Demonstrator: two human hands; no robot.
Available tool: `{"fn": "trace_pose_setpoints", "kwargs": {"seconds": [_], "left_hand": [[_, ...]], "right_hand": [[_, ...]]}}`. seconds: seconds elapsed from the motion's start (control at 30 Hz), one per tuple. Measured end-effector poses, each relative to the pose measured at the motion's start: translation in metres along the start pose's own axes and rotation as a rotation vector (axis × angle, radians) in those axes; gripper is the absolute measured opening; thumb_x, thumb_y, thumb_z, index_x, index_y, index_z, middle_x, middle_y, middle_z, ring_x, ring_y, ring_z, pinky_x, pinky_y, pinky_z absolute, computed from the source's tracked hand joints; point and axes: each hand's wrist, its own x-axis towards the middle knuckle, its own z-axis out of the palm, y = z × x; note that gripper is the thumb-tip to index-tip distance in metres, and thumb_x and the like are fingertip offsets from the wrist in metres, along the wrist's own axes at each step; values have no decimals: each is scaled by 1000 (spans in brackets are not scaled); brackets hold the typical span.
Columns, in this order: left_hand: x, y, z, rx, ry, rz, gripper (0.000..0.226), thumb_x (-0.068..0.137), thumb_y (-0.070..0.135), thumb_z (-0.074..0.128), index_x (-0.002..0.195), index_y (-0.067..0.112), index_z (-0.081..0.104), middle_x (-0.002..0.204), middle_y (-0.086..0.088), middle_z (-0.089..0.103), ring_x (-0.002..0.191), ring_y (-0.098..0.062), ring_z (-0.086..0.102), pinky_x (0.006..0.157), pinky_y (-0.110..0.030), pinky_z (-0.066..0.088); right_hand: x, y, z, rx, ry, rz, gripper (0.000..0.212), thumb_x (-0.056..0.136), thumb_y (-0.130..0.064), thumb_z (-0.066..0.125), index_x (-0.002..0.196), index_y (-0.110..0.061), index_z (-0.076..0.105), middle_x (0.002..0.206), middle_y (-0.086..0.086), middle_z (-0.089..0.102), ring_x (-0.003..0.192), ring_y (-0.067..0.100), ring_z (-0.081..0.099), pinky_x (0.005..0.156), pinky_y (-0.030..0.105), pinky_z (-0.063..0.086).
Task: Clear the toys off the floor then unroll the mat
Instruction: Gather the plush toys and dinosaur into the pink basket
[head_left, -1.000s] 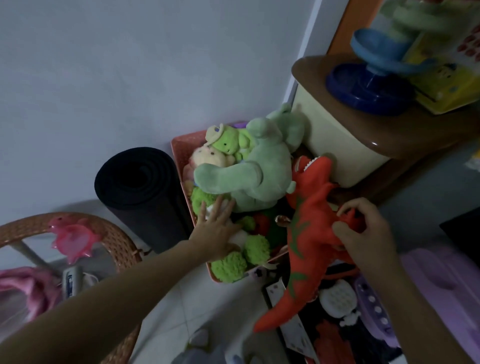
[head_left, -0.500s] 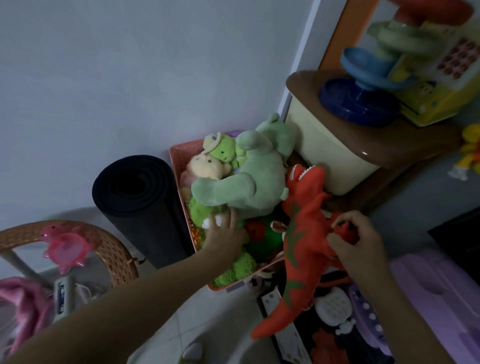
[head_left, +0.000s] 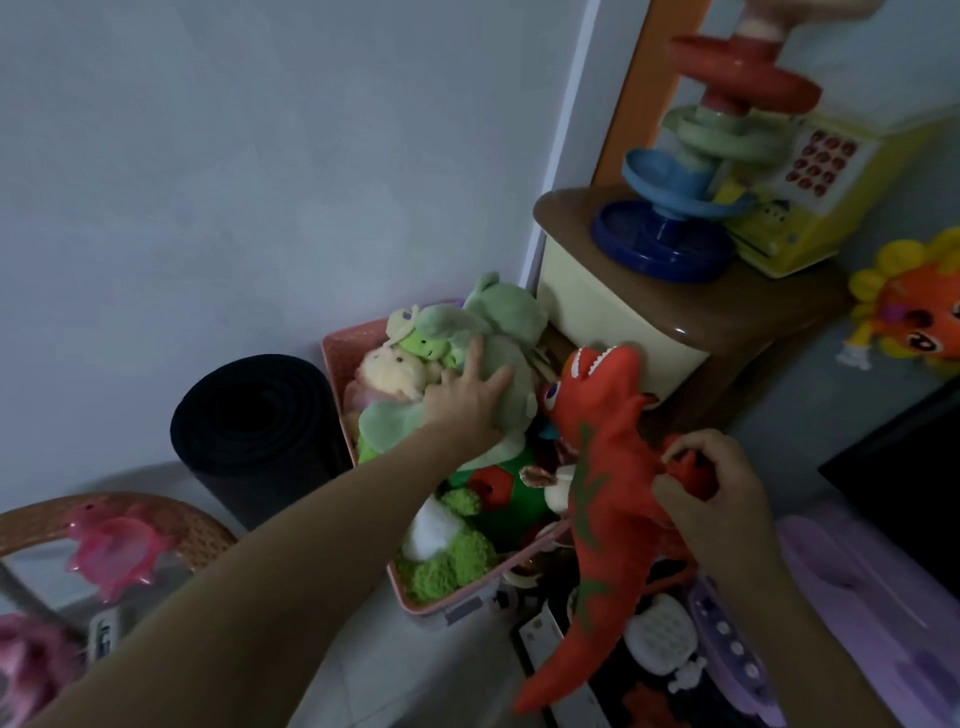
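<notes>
Head view: the pink basket (head_left: 337, 353) stands on the pale floor (head_left: 374, 670) in a corner, hemmed in by the wall behind, the rolled black mat (head_left: 260, 431) upright just to its left, and a cream cabinet (head_left: 597, 317) with a brown top close on its right. Bare tile shows only in front of the basket; a wicker chair (head_left: 171, 525) edges in at lower left, and purple plastic toys (head_left: 727, 644) crowd the lower right.

The basket is heaped above its rim with plush: a large pale green plush (head_left: 498, 312) on top, a small frog plush (head_left: 421, 348), a cream one (head_left: 389, 374) and fuzzy green ones lower down. The left hand (head_left: 462, 400) lies spread, fingers straight, pressing on the big green plush. The right hand (head_left: 711, 488) is curled tight round the back of the orange dinosaur (head_left: 602, 467), which hangs head-up against the basket's right edge, tail reaching down past the rim.

A stacked ring-ramp toy (head_left: 675, 208) and a yellow toy phone (head_left: 815, 171) sit on the cabinet. No writing is legible.
</notes>
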Motion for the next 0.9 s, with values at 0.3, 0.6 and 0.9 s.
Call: {"fn": "trace_pose_setpoints", "kwargs": {"seconds": [0.3,0.6,0.9], "left_hand": [[-12,-49,-20,-1288,375,-418,23,82,21,62,100,24,48,92,2,60,79,-15,59,68,-27,53],[-61,-31,39,-605,96,-143,57,71,23,71,116,11,38,132,-8,32,114,-29,42,84,-30,43],[-43,-5,87,38,-209,200,107,78,40,65,144,35,-18,141,-1,-45,134,-38,-35,109,-64,13]], "right_hand": [[10,-1,-9,22,54,-21,26,59,-15,57,71,-38,53,86,11,57,72,0,53,62,5,40],[22,-1,-22,-132,-2,-76,28,61,-8,61,68,-33,51,86,7,53,77,-2,51,68,5,37],[18,-5,-31,-78,4,-45,28,63,-8,62,71,-34,52,88,7,56,77,3,53,63,7,40]]}}
